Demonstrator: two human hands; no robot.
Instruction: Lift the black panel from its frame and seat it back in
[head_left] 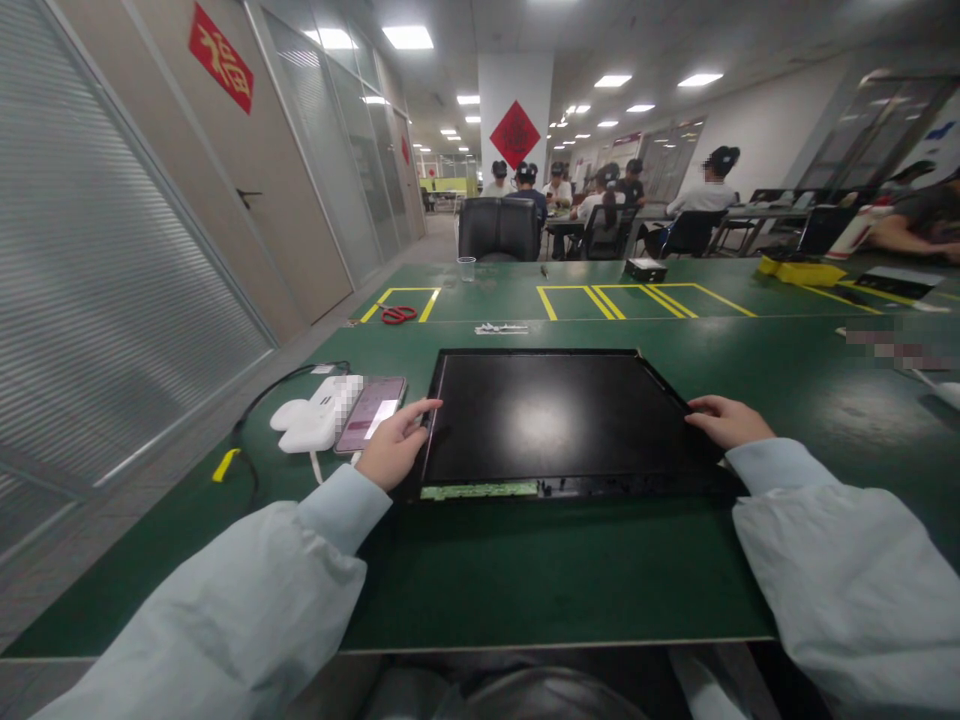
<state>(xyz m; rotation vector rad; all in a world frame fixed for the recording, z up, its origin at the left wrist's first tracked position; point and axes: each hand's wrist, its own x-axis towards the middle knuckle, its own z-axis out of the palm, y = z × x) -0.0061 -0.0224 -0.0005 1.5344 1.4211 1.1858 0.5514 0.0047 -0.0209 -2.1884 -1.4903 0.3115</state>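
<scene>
A flat black display panel (540, 420) lies on the green table in front of me, its dark screen facing up and reflecting a bright spot. Along its near edge runs a green circuit strip (478, 491). My left hand (395, 440) grips the panel's left edge, index finger stretched over the frame and the lower fingers partly hidden. On the opposite side, my right hand (727, 422) holds the right edge, fingertips on the frame. Left of my left hand are a phone (373, 412) and a white device (319, 410) with a cable.
Red scissors (399, 314) and small white pieces (501, 328) lie beyond the panel. Yellow tape marks the far tabletop, with a clear cup (466, 268), a small black box (645, 269) and a yellow holder (802, 271). A black cable (281, 378) runs at left. Other people sit farther back.
</scene>
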